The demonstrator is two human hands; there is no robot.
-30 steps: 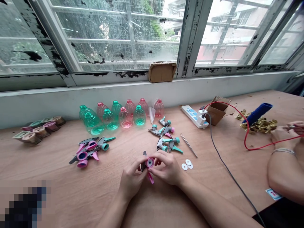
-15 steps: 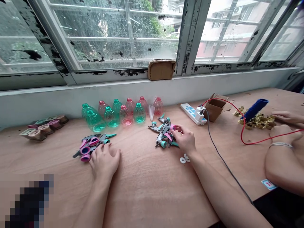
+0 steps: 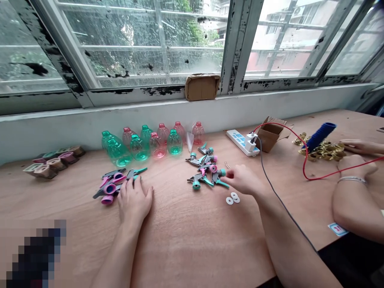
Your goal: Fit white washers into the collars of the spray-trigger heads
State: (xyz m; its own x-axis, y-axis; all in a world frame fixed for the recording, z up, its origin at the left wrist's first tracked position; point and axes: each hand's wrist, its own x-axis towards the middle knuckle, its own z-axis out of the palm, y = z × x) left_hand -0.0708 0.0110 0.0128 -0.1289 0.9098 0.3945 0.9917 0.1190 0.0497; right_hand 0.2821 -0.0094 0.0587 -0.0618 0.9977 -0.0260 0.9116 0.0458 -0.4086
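My left hand (image 3: 135,200) lies palm down on the table with its fingers spread. Its fingertips rest against a small heap of grey trigger spray heads (image 3: 112,186) with pink and teal parts. My right hand (image 3: 243,180) is beside the right-hand heap of similar spray heads (image 3: 204,160). Its thumb and fingers close at the teal collar of one spray head (image 3: 221,173); part of the grip is hidden. Several white ring washers (image 3: 229,201) lie just in front of that hand. Clear green bottles (image 3: 140,150) and clear red bottles (image 3: 158,147) stand behind the heaps.
A power strip (image 3: 241,143) with a grey cable (image 3: 277,200) and red cable (image 3: 318,178) lies right of my right hand. Beyond are an open carton (image 3: 271,136), gold parts (image 3: 328,153), a blue tube (image 3: 319,138) and a co-worker's arms (image 3: 355,200). Small blocks (image 3: 55,162) stand far left.
My right hand has moved from a pink-collared spray head down and right to a teal-collared one. The right heap lies more spread out. My left hand stays nearly in place.
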